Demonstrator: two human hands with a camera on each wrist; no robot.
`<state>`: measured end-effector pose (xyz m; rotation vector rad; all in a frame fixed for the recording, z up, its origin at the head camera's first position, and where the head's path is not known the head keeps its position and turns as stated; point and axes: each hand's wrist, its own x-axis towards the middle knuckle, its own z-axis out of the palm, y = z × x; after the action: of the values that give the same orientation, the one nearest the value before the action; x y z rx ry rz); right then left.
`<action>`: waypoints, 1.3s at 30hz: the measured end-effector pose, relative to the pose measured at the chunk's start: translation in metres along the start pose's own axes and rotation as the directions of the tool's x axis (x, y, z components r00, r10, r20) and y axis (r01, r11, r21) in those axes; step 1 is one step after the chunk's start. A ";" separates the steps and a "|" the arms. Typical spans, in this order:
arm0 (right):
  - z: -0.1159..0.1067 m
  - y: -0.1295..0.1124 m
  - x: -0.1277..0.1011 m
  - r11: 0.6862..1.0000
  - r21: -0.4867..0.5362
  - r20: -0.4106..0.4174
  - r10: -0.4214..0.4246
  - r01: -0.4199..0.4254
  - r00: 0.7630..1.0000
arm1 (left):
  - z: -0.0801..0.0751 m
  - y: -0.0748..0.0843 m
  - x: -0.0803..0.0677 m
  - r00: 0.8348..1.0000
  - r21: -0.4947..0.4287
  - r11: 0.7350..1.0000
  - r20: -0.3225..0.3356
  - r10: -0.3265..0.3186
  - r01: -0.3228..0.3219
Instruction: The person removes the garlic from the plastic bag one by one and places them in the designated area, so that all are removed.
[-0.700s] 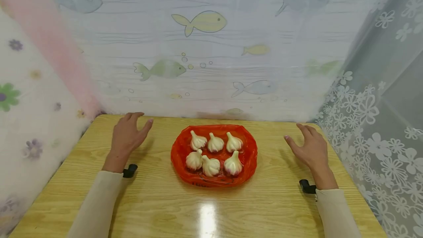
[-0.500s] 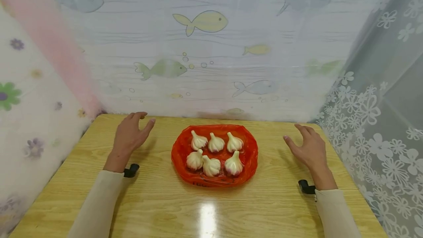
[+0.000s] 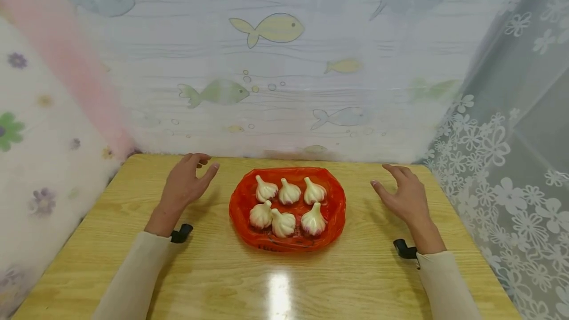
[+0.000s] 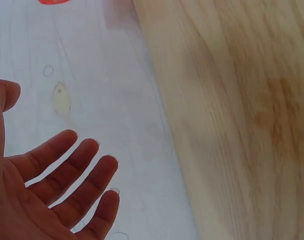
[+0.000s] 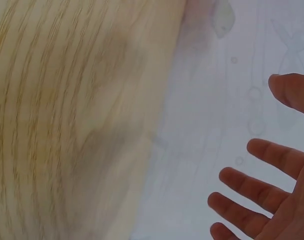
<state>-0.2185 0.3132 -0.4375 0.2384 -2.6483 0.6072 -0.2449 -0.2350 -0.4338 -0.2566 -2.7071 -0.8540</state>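
Note:
Several white garlic bulbs lie in two rows inside a red plastic-lined basket at the middle of the wooden table. The left hand hovers to the basket's left, thumb apart from relaxed fingers, holding nothing. To the right of the basket the right hand is likewise raised over the table with its fingers spread loosely. Both wrist views show bare palms: the left hand's fingers and the right hand's fingers touch no object. A bit of the red basket peeks in at the top of the left wrist view.
The light wooden table meets a fish-patterned curtain along its far edge. Flowered sheets hang at the left and right. Black wrist-camera mounts sit at both wrists.
Both hands have moved inward toward the basket, the left one to the right and the right one to the left. The basket and garlic bulbs stay in place.

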 end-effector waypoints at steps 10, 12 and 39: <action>0.002 -0.013 0.004 0.997 0.042 -0.038 -0.070 0.071 0.997 | 0.005 0.016 -0.010 0.999 -0.055 0.998 0.031 0.016 -0.015; 0.003 -0.016 0.005 0.995 0.053 -0.046 -0.081 0.084 0.996 | 0.006 0.018 -0.012 0.999 -0.059 0.998 0.040 0.010 -0.007; 0.008 -0.068 0.002 0.963 0.147 -0.086 -0.214 0.224 0.973 | 0.012 0.042 -0.025 0.988 -0.086 0.996 0.146 0.048 -0.036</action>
<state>-0.2054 0.2487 -0.4170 0.5387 -2.4647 0.7346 -0.2137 -0.1958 -0.4289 -0.4087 -2.7945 -0.9722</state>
